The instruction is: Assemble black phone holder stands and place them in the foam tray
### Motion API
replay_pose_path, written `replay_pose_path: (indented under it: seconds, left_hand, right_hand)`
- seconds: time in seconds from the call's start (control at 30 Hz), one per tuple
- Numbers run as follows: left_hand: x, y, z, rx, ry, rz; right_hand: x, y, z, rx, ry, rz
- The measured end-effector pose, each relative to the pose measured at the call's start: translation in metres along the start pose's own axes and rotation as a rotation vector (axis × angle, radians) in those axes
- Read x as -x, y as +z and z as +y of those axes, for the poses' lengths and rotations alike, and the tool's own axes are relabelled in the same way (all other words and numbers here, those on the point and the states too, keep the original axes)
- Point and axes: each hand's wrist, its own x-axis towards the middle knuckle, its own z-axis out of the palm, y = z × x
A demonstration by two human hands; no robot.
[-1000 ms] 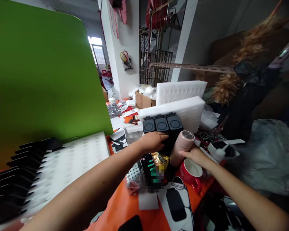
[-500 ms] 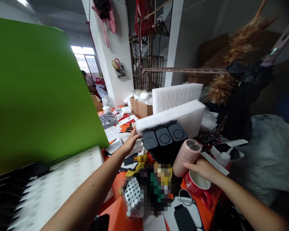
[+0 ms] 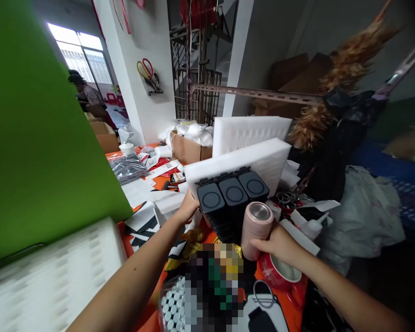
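Observation:
My right hand (image 3: pixel 275 243) is wrapped round a pink thermos (image 3: pixel 254 235) with a silver-topped lid, which stands close to the right side of the black stacks. Three side-by-side stacks of dark rounded-square pads (image 3: pixel 233 192), each topped with a circle, lean on a white foam block (image 3: pixel 240 157). My left hand (image 3: pixel 188 207) is at the left end of the foam and stacks, touching there, its fingertips hidden behind them. A red mug (image 3: pixel 275 276) with a white inside sits just below my right hand.
Another foam slab (image 3: pixel 251 131) stands behind. Bagged white-capped pieces (image 3: pixel 171 306) and a white sheet with a cable (image 3: pixel 264 302) lie in front. A green panel (image 3: pixel 48 138) and bumpy white foam (image 3: pixel 79 281) flank the left. A squeeze bottle (image 3: pixel 311 229) is at right. A person (image 3: pixel 86 92) is far back.
The camera view has swung, so the background shifts left and slightly up. The thermos, still in my right hand, has come more upright and nearer the black stacks. My left hand stays at the foam's left end.

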Motion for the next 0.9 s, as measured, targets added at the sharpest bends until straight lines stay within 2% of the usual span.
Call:
replay_pose_path:
  seconds: [0.1,0.2,0.3,0.37,0.5,0.57,0.67,0.77,0.9]
  left_hand:
    - [-0.014,-0.011,0.002,0.066,-0.025,0.074]
    - [-0.032,-0.025,0.006,0.126,-0.081,0.131]
    - [-0.045,-0.039,0.014,0.187,-0.177,0.185]
    - [-0.044,-0.049,0.023,0.233,-0.253,0.231]
    - [-0.016,-0.064,0.040,0.348,-0.399,0.330]
    - [0.007,-0.069,0.044,0.397,-0.450,0.387]
    - [0.036,-0.075,0.042,0.428,-0.513,0.460]
    - [0.049,-0.080,0.036,0.455,-0.555,0.506]
    - [0.045,-0.083,0.030,0.530,-0.570,0.551]
  right_hand:
    - [-0.021,-0.003,-0.018,-0.041,-0.022,-0.014]
    - [-0.047,-0.015,-0.041,-0.115,-0.074,0.007]
    - [-0.076,-0.030,-0.072,-0.221,-0.140,-0.054]
    - [-0.096,-0.038,-0.097,-0.269,-0.138,-0.107]
    - [-0.135,-0.034,-0.145,-0.315,-0.059,-0.087]
    - [-0.151,-0.020,-0.166,-0.366,-0.019,-0.089]
    - [-0.166,0.002,-0.192,-0.481,-0.026,-0.176]
    - [-0.168,0.009,-0.200,-0.622,-0.070,-0.169]
    - [-0.146,-0.009,-0.173,-0.708,-0.089,0.040]
